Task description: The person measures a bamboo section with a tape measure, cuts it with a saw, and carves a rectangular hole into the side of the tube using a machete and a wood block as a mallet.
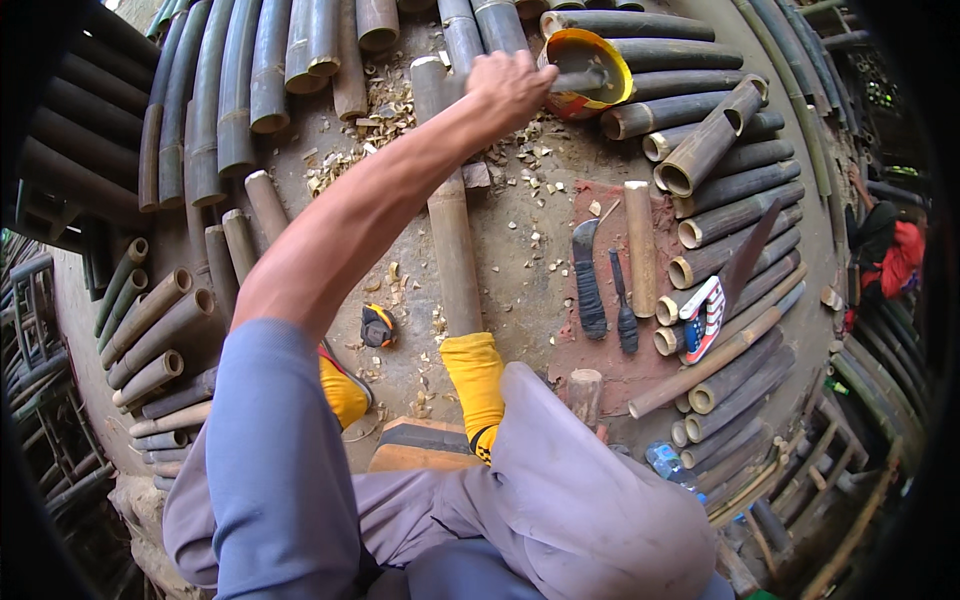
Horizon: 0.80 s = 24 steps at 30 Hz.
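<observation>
My left hand (506, 88) is closed in a fist at the top middle, beside the rim of a yellow and red can (588, 68). A grey shaft or blade, partly hidden, runs from the fist into the can; its kind I cannot make out. Under my forearm lies a long bamboo pole (457, 250), its near end against my yellow-covered foot (472, 378). To the right, a machete (587, 285) with a black-wrapped handle rests beside a slim black-handled tool (624, 308) and a short bamboo piece (640, 250). My right hand is out of view.
Bamboo tubes (740, 215) line the right side, with more tubes (235, 90) at the upper left. A saw (708, 310) leans on the right row. A tape measure (377, 326), wood chips (400, 110) and plastic bottles (665, 460) lie around. Another person (895, 255) is far right.
</observation>
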Motion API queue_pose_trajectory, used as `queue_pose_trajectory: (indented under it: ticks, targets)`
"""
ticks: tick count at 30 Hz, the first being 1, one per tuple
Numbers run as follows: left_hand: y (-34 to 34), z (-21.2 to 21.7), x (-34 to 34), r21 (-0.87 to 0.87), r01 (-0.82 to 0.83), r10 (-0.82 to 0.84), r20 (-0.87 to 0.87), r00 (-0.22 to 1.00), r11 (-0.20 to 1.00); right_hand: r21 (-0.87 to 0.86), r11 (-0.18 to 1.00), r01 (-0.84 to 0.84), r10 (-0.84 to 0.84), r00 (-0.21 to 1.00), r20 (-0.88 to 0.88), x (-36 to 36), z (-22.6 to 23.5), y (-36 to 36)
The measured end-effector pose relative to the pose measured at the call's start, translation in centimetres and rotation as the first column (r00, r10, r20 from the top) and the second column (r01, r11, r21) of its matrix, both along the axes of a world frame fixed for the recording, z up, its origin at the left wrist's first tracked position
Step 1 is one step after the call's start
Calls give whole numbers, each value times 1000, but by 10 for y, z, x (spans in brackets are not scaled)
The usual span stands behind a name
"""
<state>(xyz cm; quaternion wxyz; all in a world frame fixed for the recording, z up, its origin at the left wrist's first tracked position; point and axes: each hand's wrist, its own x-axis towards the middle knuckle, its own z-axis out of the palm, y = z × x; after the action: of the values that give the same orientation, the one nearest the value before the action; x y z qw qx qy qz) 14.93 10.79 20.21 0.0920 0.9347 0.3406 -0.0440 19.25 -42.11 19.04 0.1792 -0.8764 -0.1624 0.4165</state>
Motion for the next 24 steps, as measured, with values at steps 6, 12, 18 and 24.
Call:
queue_pose_trajectory:
  ticks: [6,12,18,24]
  targets:
    - [18,-3,-10,-236,-17,31,56,998,972,-27,1000,-5,3,997,-83,0,10,7]
    - [11,-21,-120,-300,117,27,435,900,947,172,963,-208,215,976,-22,11,34,75]
    - [-53,-19,-239,-587,-153,226,52,973,795,508,796,-328,318,942,109,31,3,171]
    - [-85,-36,-295,-533,-76,96,9,995,843,447,768,-460,464,879,108,-3,9,253]
